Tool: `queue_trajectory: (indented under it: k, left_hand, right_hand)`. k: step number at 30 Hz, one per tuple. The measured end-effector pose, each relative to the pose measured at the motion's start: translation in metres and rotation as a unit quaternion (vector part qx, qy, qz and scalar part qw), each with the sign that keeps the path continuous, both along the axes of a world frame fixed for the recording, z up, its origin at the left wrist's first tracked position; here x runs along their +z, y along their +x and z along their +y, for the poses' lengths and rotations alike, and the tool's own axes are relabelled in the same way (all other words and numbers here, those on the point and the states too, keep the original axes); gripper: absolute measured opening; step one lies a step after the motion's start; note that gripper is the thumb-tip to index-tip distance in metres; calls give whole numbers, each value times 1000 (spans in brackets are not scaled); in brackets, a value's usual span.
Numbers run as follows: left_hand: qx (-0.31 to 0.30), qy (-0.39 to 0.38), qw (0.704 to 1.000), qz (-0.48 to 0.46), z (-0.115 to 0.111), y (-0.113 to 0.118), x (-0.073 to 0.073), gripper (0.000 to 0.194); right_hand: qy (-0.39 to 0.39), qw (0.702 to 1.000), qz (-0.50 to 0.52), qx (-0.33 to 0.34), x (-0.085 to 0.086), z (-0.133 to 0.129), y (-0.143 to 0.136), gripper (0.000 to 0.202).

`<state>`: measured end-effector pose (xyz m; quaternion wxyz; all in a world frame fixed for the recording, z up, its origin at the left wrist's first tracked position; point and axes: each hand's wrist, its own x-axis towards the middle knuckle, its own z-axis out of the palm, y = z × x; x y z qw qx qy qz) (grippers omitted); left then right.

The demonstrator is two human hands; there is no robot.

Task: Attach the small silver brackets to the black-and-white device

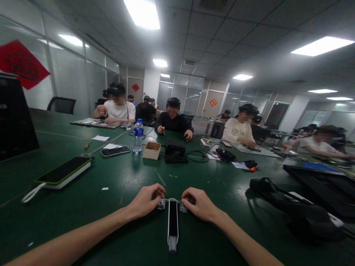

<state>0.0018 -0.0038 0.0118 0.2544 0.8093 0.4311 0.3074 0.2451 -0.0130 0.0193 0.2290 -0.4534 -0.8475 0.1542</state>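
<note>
Left grip [147, 198]: left grey part [161, 205] pinched
Right grip [201, 203]: right grey part [183, 208] pinched
Far box [151, 154]: open-topped, contents not discerned; bottle [137, 137] placed left

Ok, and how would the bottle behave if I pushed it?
The bottle is tall and narrow, so a high push would probably tip it. Being round, it might then roll. Its clear walls look plastic, so likely squeezable.

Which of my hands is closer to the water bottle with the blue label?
Your left. The left hand is on the near side of the water bottle, slightly to its right; the right hand is also nearer you, but farther over to the right.
</note>
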Motion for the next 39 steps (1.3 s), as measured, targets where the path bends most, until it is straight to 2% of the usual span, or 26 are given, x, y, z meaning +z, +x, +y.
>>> queue_trajectory:
  k: [4, 8, 12, 17, 25, 31, 39]
  left_hand:
    - [-1, -18, 1000, 8, 0, 2, 0, 23]
    - [-11, -5, 1000, -9, 2, 1, -3, 21]
    - [-17, 8, 1000, -11, 2, -1, -3, 22]
    - [-15, 21, 1000, -16, 0, -2, -4, 23]
    - [-16, 25, 999, -27, -2, -3, 0, 22]
    - [-8, 26, 999, -28, -2, -2, 0, 21]
    - [-19, 25, 999, -33, 1, -4, -5, 21]
  right_hand:
    - [23, 1000, -16, -6, 12, -13, -14, 17]
    - [11, 996, -94, -5, 24, -37, -39, 23]
    - [8, 981, -187, -57, 25, -53, -65, 40]
    - [-20, 966, -226, -121, 23, -52, -79, 39]
    - [-49, 969, -222, -100, 32, -45, -74, 34]
    - [-65, 967, -209, -127, 41, -39, -64, 27]
    - [-50, 969, -184, -154, 32, -19, -47, 20]
